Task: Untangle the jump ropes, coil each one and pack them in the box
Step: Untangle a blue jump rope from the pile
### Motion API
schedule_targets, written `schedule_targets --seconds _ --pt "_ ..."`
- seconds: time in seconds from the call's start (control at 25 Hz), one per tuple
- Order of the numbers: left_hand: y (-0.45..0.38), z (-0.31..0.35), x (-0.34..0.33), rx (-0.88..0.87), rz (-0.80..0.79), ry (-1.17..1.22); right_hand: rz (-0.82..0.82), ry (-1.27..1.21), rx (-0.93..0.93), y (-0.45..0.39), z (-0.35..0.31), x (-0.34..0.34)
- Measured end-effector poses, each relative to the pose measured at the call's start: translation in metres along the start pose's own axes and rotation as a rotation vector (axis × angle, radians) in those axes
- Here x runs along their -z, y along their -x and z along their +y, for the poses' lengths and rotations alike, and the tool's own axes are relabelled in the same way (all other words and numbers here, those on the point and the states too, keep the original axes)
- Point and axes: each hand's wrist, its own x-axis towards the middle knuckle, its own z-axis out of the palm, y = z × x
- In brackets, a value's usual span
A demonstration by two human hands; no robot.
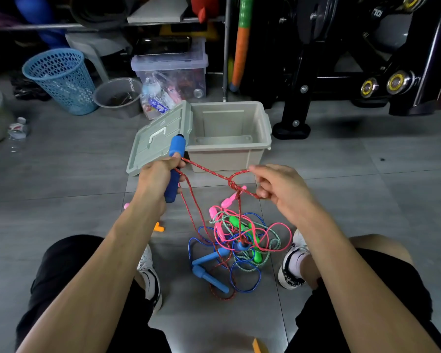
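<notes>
Hands hold red rope taut above tangle.

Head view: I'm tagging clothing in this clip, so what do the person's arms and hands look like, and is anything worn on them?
Both forearms are bare, no sleeves in view. The left hand and the right hand have no gloves, and no rings, watch or wristbands are visible. The fingers are uncovered. No markings show on either arm.
</notes>
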Motion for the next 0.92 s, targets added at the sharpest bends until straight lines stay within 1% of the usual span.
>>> schedule_targets --seconds 0.04,0.08,0.12,0.16,0.24,0.28,0.32,0.4,0.44,0.48,0.52,0.64,0.68,0.72,0.76,0.8,0.88,0.92 --pt "-0.001 0.001 0.000 -0.005 0.032 0.014 0.029 0.183 0.027 0.000 0.000 0.004" --pt "-0.002 0.002 -0.001 -0.010 0.062 0.023 0.052 0.291 0.054 0.001 -0.001 0.008" --pt "-0.003 0.002 -0.001 -0.015 0.086 0.026 0.079 0.335 0.075 0.001 -0.002 0.011" --pt "-0.004 0.002 -0.002 -0.016 0.103 0.023 0.103 0.306 0.077 0.000 -0.004 0.014" --pt "-0.007 -0.001 -0.004 0.001 0.115 -0.008 0.118 0.074 0.043 -0.001 -0.007 0.019" --pt "-0.008 -0.003 -0.007 0.018 0.114 -0.032 0.119 0.012 0.042 -0.001 -0.008 0.021" --pt "-0.009 -0.004 -0.009 0.034 0.105 -0.058 0.148 0.063 0.051 -0.001 -0.006 0.022" --pt "-0.009 -0.007 -0.014 0.040 0.071 -0.101 0.241 0.445 0.055 -0.001 0.002 0.027" --pt "-0.008 -0.008 -0.015 0.027 0.070 -0.101 0.278 0.582 0.042 0.000 0.007 0.029" --pt "-0.009 -0.008 -0.014 0.013 0.088 -0.089 0.304 0.607 0.021 0.000 0.011 0.029" --pt "-0.010 -0.007 -0.012 0.010 0.118 -0.073 0.331 0.521 -0.020 -0.001 0.014 0.030" --pt "-0.011 -0.009 -0.006 0.064 0.194 -0.044 0.501 -0.047 -0.172 -0.008 0.015 0.034" --pt "-0.011 -0.010 -0.006 0.069 0.199 -0.041 0.554 -0.171 -0.188 -0.009 0.013 0.036" --pt "-0.009 -0.009 -0.007 0.064 0.189 -0.048 0.592 -0.195 -0.174 -0.010 0.014 0.039" --pt "-0.007 -0.009 -0.007 0.051 0.153 -0.064 0.611 -0.106 -0.135 -0.010 0.016 0.041" --pt "-0.005 -0.008 -0.009 0.031 0.090 -0.080 0.607 0.066 -0.078 -0.010 0.019 0.043" --pt "0.001 -0.005 -0.011 -0.031 -0.071 -0.131 0.501 0.418 -0.018 -0.007 0.026 0.042" --pt "0.005 -0.004 -0.012 -0.082 -0.139 -0.195 0.425 0.519 -0.022 -0.006 0.032 0.039"
